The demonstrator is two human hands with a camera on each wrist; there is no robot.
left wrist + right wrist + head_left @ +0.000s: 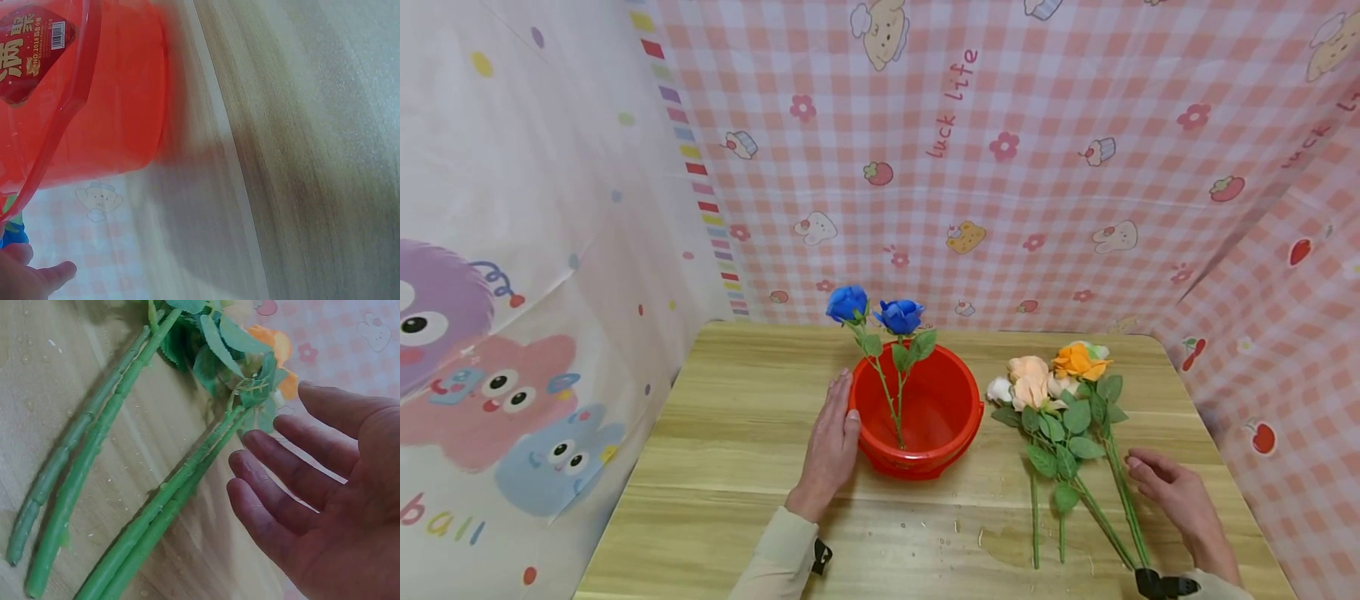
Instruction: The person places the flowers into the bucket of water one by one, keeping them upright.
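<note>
A red bucket (917, 460) stands on the table, with two blue artificial roses (898, 317) leaning inside it, blooms above its far-left rim. My left hand (831, 440) lies with straight fingers along the bucket's left side; in the left wrist view the bucket's handle (69, 119) and label (31, 53) show. To the right lies a bunch of artificial flowers: peach blooms (1028, 382), an orange one (1079, 361) and white ones, with green stems (1126, 500) toward me. My right hand (1176, 492) is just right of these stems, fingers loosely spread and holding nothing, as the right wrist view (325, 481) shows.
The wooden table (737, 417) carries water drops and a small puddle (1011, 542) near its front. A pink checked cloth (925, 200) hangs behind and to the right. A white patterned cloth (587, 250) hangs at the left.
</note>
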